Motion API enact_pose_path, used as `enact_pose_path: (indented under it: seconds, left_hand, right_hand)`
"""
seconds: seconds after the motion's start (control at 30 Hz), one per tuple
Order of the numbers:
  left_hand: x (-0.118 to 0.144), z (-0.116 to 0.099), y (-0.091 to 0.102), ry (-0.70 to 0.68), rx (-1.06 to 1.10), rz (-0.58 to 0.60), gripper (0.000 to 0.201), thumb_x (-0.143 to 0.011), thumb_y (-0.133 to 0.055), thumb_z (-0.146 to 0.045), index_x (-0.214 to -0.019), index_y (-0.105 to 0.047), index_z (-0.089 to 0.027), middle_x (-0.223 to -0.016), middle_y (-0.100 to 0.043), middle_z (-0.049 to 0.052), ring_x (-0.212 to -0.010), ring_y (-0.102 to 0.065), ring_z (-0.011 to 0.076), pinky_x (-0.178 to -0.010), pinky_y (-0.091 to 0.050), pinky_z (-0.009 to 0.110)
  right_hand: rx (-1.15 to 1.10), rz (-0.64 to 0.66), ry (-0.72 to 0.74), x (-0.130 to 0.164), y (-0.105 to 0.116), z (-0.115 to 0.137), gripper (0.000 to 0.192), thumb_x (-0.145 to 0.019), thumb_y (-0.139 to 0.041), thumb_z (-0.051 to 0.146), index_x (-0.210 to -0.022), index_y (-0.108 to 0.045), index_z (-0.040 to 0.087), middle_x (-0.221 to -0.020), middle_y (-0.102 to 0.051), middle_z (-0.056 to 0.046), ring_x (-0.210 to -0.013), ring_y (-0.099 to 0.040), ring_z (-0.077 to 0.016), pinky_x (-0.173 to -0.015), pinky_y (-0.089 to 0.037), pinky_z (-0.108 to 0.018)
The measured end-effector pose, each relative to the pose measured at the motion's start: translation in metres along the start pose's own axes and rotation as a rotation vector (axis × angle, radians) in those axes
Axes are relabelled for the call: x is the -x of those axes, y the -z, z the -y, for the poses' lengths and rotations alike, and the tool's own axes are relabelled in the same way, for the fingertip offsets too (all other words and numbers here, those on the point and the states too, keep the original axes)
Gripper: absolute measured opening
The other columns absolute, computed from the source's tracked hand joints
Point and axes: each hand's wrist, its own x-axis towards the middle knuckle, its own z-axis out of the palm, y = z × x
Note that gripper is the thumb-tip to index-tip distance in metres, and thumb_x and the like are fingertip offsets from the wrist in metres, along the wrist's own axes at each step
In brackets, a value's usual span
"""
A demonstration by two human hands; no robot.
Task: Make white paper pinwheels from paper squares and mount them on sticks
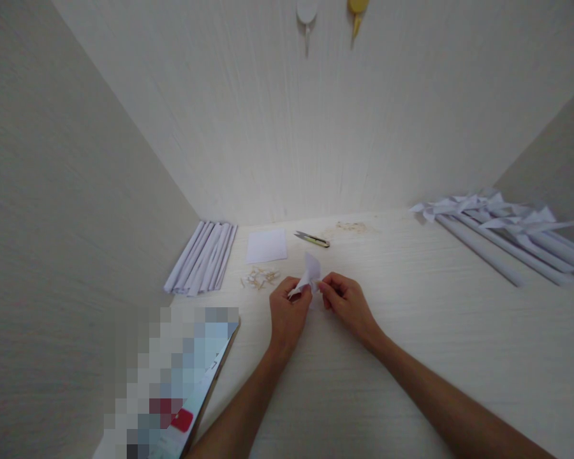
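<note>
In the middle of the table a folded white paper pinwheel [310, 268] is in my left hand [288, 309], closed on its lower part between thumb and fingers. My right hand [347, 303] is closed in a pinch at the pinwheel's right side; what sits between its fingertips is too small to make out. Just left of my hands lie several cut cotton swab tips [262, 276]. Behind them is a stack of square white paper [266, 246]. A pair of thread snips [312, 239] lies beyond the pinwheel, its blades pointing left.
Rolled white paper tubes [203, 258] are lined up at the left wall. Several paper pinwheels on tubes [502, 223] are piled at the right. Small stick scraps [351, 227] lie near the back wall. A partly blurred screen device [196, 389] occupies the front left. Two hooks [307, 13] hang above.
</note>
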Motion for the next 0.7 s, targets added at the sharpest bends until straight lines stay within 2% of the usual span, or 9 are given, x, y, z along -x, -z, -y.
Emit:
enact_pose_path:
  seconds: [0.37, 0.7]
  left_hand:
    - [0.0, -0.0011, 0.0011, -0.097, -0.062, -0.033, 0.008, -0.065, -0.052, -0.017, -0.063, -0.059, -0.015, -0.061, -0.055, -0.002, -0.059, -0.05, 0.0092, -0.054, -0.04, 0.018]
    - [0.0018, 0.0033, 0.0, -0.11, -0.046, -0.023, 0.009, -0.067, -0.051, -0.017, -0.066, -0.059, -0.016, -0.065, -0.056, -0.001, -0.062, -0.052, 0.0107, -0.057, -0.043, 0.02]
  right_hand:
    - [0.073, -0.018, 0.018, 0.0026, -0.0001, 0.0036, 0.022, -0.073, -0.045, 0.024, -0.052, -0.044, 0.018, -0.04, -0.041, 0.004, -0.039, -0.036, -0.0087, -0.042, -0.029, -0.02]
    - [0.371, -0.132, 0.234, 0.0091, -0.0035, 0.0002, 0.023, -0.076, -0.044, 0.024, -0.054, -0.047, 0.018, -0.046, -0.049, 0.002, -0.041, -0.038, -0.0087, -0.045, -0.029, -0.02]
